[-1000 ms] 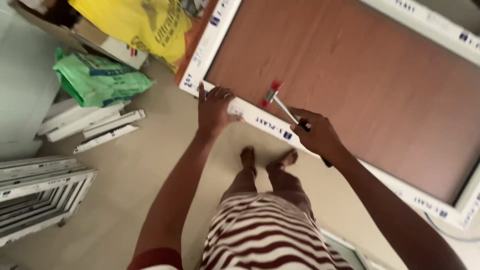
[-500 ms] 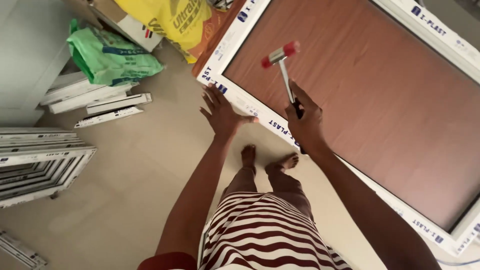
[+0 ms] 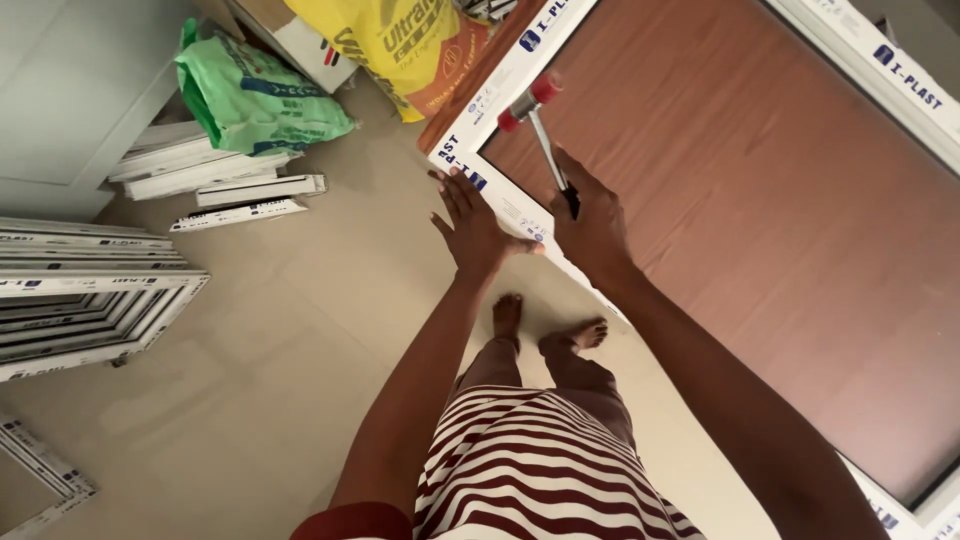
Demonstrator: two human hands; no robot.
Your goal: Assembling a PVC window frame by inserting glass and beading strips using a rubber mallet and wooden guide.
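Hammer raised over the white frame (image 3: 505, 205)
Right hand (image 3: 592, 228) grips the hammer (image 3: 540, 125); left hand (image 3: 478, 232) lies spread flat on the frame's edge

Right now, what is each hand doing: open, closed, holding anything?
Left hand: open, fingers spread, flat on the white frame, holding nothing.
Right hand: closed around the handle of a small hammer with red-tipped head, raised over the brown panel.
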